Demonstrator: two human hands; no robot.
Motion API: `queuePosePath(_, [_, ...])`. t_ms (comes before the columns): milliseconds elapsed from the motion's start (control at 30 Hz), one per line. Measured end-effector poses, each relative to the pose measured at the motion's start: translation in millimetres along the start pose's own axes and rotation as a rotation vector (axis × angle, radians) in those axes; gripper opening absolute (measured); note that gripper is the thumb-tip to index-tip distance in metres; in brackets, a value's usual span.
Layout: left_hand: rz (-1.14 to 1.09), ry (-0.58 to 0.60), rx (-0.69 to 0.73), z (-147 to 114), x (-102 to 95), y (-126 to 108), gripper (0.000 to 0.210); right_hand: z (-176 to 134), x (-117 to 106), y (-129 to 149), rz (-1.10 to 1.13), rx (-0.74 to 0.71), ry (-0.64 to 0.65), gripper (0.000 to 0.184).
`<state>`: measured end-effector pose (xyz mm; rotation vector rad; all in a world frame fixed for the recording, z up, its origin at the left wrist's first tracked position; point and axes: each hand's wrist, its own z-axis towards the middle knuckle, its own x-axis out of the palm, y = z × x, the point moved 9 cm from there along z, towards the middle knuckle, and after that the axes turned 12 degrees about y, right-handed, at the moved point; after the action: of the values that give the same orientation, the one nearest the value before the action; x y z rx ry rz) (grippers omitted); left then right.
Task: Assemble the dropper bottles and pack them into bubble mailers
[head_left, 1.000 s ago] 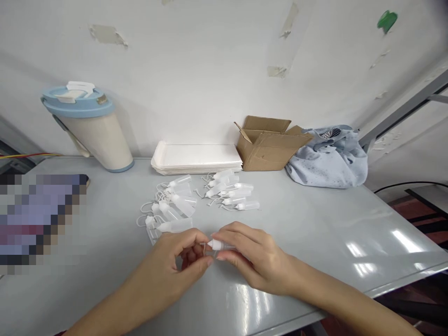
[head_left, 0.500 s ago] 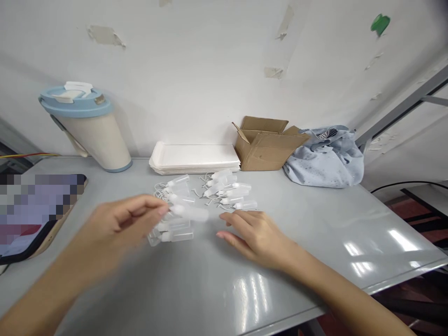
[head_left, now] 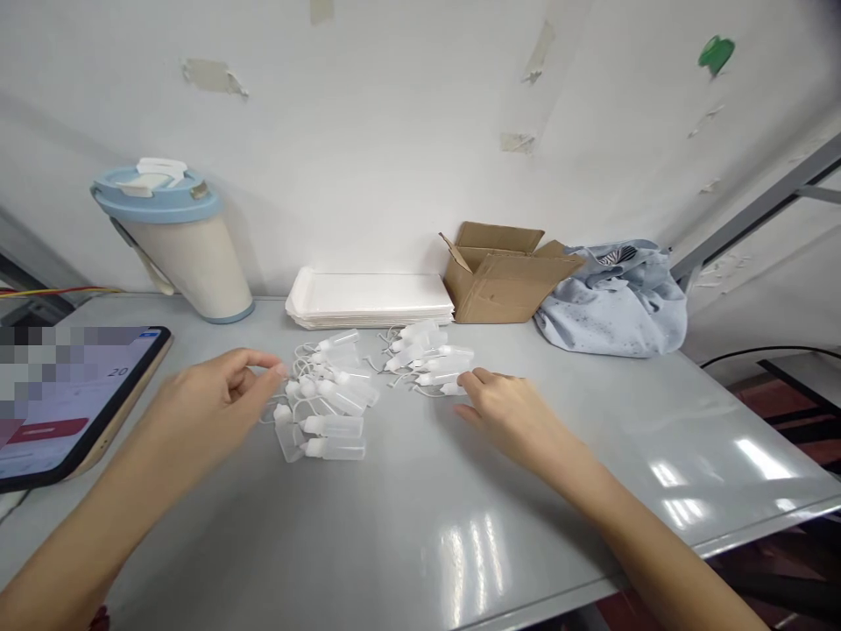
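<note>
Small translucent dropper bottles with white tops and thin cords lie in two groups. My left hand (head_left: 220, 403) is at the left edge of the left group (head_left: 335, 427), thumb and index fingertip pinched together beside the cords. Whether a cord or cap is between them is hard to make out. My right hand (head_left: 509, 407) reaches the near end of the right group (head_left: 430, 364). Its index fingertip is at the end of the lowest bottle (head_left: 450, 389), with the thumb apart below it.
Behind the bottles lies a stack of white trays (head_left: 371, 298), beside an open cardboard box (head_left: 505, 285). A light blue cloth bag (head_left: 614, 302) sits to the right. On the left stand a cream tumbler (head_left: 197, 263) and a phone or tablet (head_left: 124, 386). The grey table (head_left: 394, 543) has glare spots.
The bottle that hung from my left hand now lies in the left group, and that hand has moved slightly left. My right hand has moved right and up to the right group's lowest bottle.
</note>
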<state>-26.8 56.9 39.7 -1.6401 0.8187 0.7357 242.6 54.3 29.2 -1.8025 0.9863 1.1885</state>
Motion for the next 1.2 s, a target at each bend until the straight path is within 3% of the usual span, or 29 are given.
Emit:
queuePosePath(100, [0.088,-0.035,-0.043,-5.9,-2.8,-5.8,0.033,1.1,3.0,-1.6,-0.004,0.027,0.043,0.005])
queuePosePath(367, [0.099,-0.084,0.0,-18.0,1.9,-23.6,0.026,3.3,7.9,-9.5,0.049,0.04,0.105,0.007])
queuePosePath(533, [0.046,-0.017,0.018,-17.4,16.6,-23.1,0.027,0.4,7.0,-3.4,0.118,-0.058,0.115,0.008])
queuePosePath(633, [0.045,0.018,0.072,-18.1,25.1,-25.9,0.028,-4.5,-1.1,3.7,0.218,-0.145,0.026,0.008])
queuePosePath(733, [0.022,0.042,0.103,-20.2,29.2,-28.2,0.03,-13.0,-16.4,11.3,0.343,-0.269,-0.173,0.011])
queuePosePath(867, [-0.133,0.177,0.132,-23.3,41.5,-32.4,0.04,-23.9,-26.5,21.6,0.39,-0.402,-0.352,0.016])
queuePosePath(967, [-0.199,0.265,0.18,-26.1,52.0,-38.5,0.044,-28.5,-27.3,30.6,0.368,-0.474,-0.392,0.019])
queuePosePath(1200, [-0.158,0.294,0.223,-23.8,63.0,-42.3,0.04,-31.2,-24.6,42.1,0.333,-0.525,-0.402,0.021])
